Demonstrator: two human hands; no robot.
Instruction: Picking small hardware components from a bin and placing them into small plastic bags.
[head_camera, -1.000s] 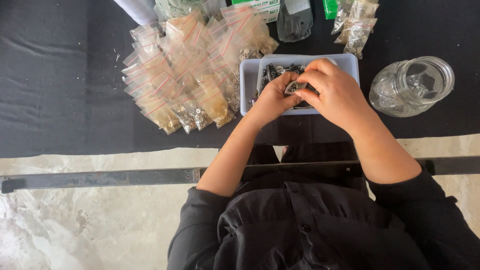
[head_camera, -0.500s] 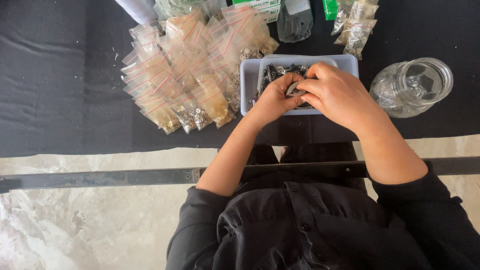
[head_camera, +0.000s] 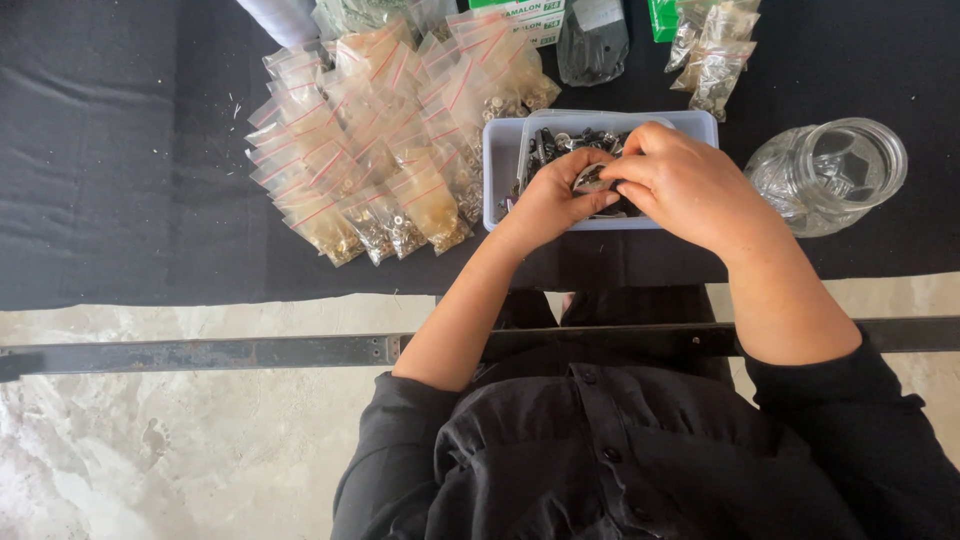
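Small dark metal part (head_camera: 590, 180) sits pinched between left hand (head_camera: 552, 203) and right hand (head_camera: 690, 187) over the pale blue plastic tray (head_camera: 497, 160). Left lies a heap of clear zip bags (head_camera: 385, 140); right, a glass jar (head_camera: 830, 175).

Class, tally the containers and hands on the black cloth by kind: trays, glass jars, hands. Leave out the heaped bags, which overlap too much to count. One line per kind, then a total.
Pale plastic tray: 1
Clear glass jar: 1
Hands: 2, left hand and right hand
Total: 4
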